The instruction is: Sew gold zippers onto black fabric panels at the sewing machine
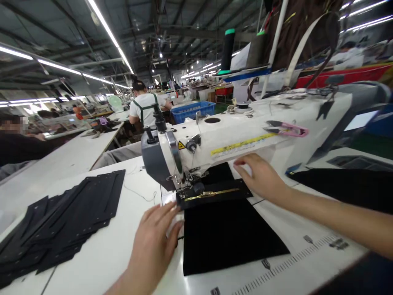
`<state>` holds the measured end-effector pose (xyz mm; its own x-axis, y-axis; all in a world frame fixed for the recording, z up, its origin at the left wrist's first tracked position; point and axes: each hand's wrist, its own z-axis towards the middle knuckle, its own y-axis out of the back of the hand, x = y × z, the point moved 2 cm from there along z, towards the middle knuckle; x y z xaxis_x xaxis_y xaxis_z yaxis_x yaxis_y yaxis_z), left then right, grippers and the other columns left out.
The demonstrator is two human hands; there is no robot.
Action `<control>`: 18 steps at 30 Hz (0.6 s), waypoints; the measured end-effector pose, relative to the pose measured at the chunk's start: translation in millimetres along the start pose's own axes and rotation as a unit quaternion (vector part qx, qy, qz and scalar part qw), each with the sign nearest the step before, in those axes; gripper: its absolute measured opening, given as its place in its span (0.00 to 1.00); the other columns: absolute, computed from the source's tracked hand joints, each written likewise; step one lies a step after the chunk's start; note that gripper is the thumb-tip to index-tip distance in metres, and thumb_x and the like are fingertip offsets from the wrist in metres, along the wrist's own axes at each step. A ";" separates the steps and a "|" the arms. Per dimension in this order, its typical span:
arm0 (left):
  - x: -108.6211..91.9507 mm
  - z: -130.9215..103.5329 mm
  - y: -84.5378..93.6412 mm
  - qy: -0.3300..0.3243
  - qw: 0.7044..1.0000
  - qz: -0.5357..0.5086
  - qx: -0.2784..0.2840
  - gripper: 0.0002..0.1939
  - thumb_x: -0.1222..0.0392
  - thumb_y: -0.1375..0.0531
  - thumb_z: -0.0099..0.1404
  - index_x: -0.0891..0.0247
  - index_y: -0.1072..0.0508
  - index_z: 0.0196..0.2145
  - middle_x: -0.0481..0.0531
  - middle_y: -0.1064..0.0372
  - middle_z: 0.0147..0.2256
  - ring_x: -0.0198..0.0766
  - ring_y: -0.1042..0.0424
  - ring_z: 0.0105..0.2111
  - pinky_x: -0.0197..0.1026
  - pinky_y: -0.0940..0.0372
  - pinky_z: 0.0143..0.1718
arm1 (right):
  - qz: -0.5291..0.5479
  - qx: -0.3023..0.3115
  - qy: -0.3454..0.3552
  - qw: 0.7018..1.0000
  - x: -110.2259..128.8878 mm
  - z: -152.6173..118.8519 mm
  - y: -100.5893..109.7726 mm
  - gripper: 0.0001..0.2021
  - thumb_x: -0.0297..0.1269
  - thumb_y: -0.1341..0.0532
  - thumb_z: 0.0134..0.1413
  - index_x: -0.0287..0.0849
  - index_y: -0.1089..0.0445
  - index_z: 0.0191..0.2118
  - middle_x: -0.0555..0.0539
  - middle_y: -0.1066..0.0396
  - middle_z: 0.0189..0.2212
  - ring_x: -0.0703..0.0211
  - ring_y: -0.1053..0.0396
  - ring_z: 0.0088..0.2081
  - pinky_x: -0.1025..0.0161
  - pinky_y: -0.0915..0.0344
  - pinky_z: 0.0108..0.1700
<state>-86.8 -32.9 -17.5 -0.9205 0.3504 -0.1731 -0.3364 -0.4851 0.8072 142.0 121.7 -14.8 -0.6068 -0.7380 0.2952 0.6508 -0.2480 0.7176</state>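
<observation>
A dark strip with a gold zipper (211, 194) lies across a black fabric panel (227, 237) under the head of a white sewing machine (233, 131). My left hand (155, 239) has its fingers stretched out, the fingertips at the left end of the strip. My right hand (260, 176) is raised just beyond the strip's right end, beside the machine arm. Its thumb and forefinger come together at the tips; whatever they may hold is too small to make out. The presser foot area hides part of the strip.
Dark cut pieces (76, 217) lie overlapped on the table at left. Pink-handled thread snips (287, 128) rest on the machine arm. More black fabric (344, 184) is at right. A ruler scale (285, 262) marks the front edge. Beyond sit a blue crate (193, 110) and a co-worker (145, 104).
</observation>
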 end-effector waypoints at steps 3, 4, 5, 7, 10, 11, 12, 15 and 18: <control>21.4 0.2 -11.4 0.003 0.998 0.052 0.031 0.13 0.63 0.47 0.62 0.67 0.29 0.43 0.62 0.30 0.43 0.52 0.31 0.45 0.61 0.41 0.48 | 0.043 0.089 0.116 0.988 51.5 -20.7 -9.0 0.09 0.30 0.48 0.58 0.39 0.31 0.35 0.45 0.31 0.34 0.57 0.35 0.38 0.57 0.39 0.42; 22.9 1.7 -16.6 -0.003 0.998 0.057 0.042 0.12 0.65 0.48 0.62 0.67 0.28 0.41 0.62 0.29 0.43 0.51 0.31 0.45 0.61 0.42 0.49 | 0.051 0.119 0.153 0.980 67.8 -26.1 -15.7 0.10 0.28 0.49 0.58 0.39 0.31 0.37 0.44 0.31 0.36 0.57 0.36 0.39 0.57 0.40 0.44; 22.2 3.4 -20.9 -0.007 0.997 0.061 0.047 0.11 0.66 0.49 0.62 0.67 0.27 0.39 0.62 0.29 0.42 0.49 0.30 0.44 0.60 0.42 0.50 | 0.046 0.132 0.168 0.976 80.7 -29.2 -23.2 0.11 0.27 0.49 0.57 0.37 0.32 0.42 0.42 0.31 0.39 0.55 0.36 0.42 0.56 0.41 0.45; 17.2 6.5 -25.8 -0.009 0.996 0.075 0.045 0.12 0.67 0.50 0.62 0.66 0.27 0.36 0.61 0.28 0.40 0.47 0.29 0.42 0.59 0.41 0.50 | 0.020 0.148 0.165 0.975 95.3 -28.7 -39.2 0.14 0.26 0.49 0.56 0.33 0.36 0.48 0.38 0.34 0.46 0.52 0.38 0.47 0.55 0.43 0.48; 11.1 8.1 -25.7 -0.009 0.995 0.087 0.038 0.12 0.68 0.50 0.62 0.64 0.27 0.34 0.60 0.27 0.38 0.45 0.28 0.41 0.57 0.40 0.50 | -0.011 0.172 0.147 0.974 95.9 -19.9 -54.6 0.16 0.25 0.50 0.56 0.32 0.37 0.50 0.37 0.35 0.48 0.51 0.39 0.48 0.54 0.44 0.46; 10.8 7.9 -24.9 -0.010 0.996 0.086 0.036 0.12 0.68 0.50 0.62 0.64 0.27 0.34 0.59 0.27 0.38 0.45 0.28 0.40 0.56 0.40 0.50 | -0.014 0.178 0.144 0.973 93.9 -17.1 -56.1 0.15 0.26 0.50 0.56 0.33 0.37 0.49 0.38 0.35 0.48 0.51 0.38 0.47 0.53 0.44 0.45; 11.3 7.5 -24.2 -0.012 0.996 0.084 0.035 0.11 0.68 0.50 0.62 0.64 0.27 0.34 0.59 0.27 0.38 0.44 0.28 0.40 0.56 0.40 0.50 | -0.013 0.181 0.142 0.973 92.0 -14.9 -56.2 0.14 0.26 0.49 0.56 0.34 0.36 0.48 0.38 0.34 0.47 0.50 0.38 0.47 0.52 0.45 0.45; 15.6 6.7 -23.9 -0.014 0.997 0.074 0.028 0.11 0.68 0.50 0.62 0.65 0.28 0.35 0.59 0.27 0.38 0.44 0.28 0.41 0.55 0.40 0.50 | 0.002 0.186 0.146 0.972 89.3 -11.4 -53.5 0.13 0.29 0.49 0.57 0.36 0.35 0.47 0.38 0.34 0.47 0.49 0.39 0.47 0.51 0.47 0.46; 18.3 8.8 -26.9 -0.021 0.998 0.051 0.022 0.11 0.68 0.50 0.63 0.64 0.28 0.35 0.58 0.27 0.38 0.44 0.28 0.41 0.54 0.39 0.50 | 0.026 0.196 0.172 0.965 88.7 -9.6 -54.7 0.14 0.28 0.50 0.57 0.35 0.36 0.47 0.37 0.34 0.46 0.50 0.40 0.49 0.51 0.48 0.49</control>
<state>-92.9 -6.4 -37.4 -0.9402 0.3341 -0.0663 -0.2318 -0.4851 0.8431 57.0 63.7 -34.0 -0.3473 -0.9243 0.1585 0.4121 0.0014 0.9111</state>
